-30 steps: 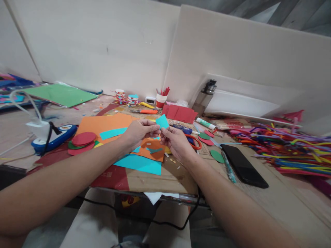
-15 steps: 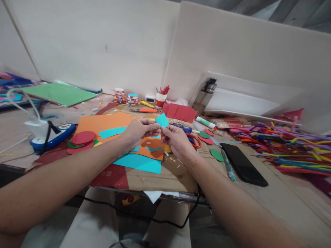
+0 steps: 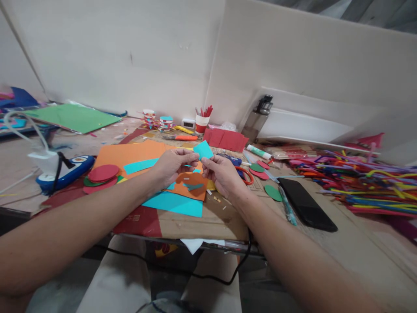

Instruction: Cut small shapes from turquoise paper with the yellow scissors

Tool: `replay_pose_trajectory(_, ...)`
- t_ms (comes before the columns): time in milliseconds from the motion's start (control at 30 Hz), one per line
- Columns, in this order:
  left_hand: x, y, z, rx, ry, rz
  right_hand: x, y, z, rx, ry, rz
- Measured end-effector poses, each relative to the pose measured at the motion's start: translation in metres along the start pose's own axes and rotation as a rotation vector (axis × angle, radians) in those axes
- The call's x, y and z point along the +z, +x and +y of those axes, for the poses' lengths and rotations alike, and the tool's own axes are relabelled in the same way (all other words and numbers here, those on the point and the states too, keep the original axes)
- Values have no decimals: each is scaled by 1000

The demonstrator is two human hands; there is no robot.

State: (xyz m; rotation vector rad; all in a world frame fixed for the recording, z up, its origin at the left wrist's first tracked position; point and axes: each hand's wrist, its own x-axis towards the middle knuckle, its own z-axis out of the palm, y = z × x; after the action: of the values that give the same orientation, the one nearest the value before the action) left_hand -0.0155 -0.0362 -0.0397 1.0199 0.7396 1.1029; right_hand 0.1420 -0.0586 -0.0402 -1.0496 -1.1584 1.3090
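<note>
Two bare hands share one small blue paper square (image 3: 203, 150), raised above the middle of the worktop: the left hand (image 3: 172, 167) pinches its left corner between thumb and finger, the right hand (image 3: 223, 174) its near corner. Orange paper (image 3: 133, 154) lies below, red discs (image 3: 103, 173) left, a black phone (image 3: 306, 204) right, red paper pieces (image 3: 224, 140) on the far side.

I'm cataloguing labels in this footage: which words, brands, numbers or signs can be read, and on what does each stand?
No text can be read.
Small white device with a dark display: too small.
Green-and-white tube: label too blurred.
Red patch on the cardboard: pale printed marks, too small.
Blue device: mark on top, too small.
</note>
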Motion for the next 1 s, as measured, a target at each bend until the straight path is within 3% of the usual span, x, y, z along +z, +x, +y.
replay_pose_trajectory(367, 2, 0, 0, -15, -37, -3, -1, 0, -1, -34, -21, 7)
replay_pose_trajectory(767, 9, -5, 0, 63, -22, -41, -1, 1, 0, 21, 64, 9)
replay_pose_trajectory(1000, 10, -6, 4, 33, 3, -39, -1, 0, -2, 46, 92, 11)
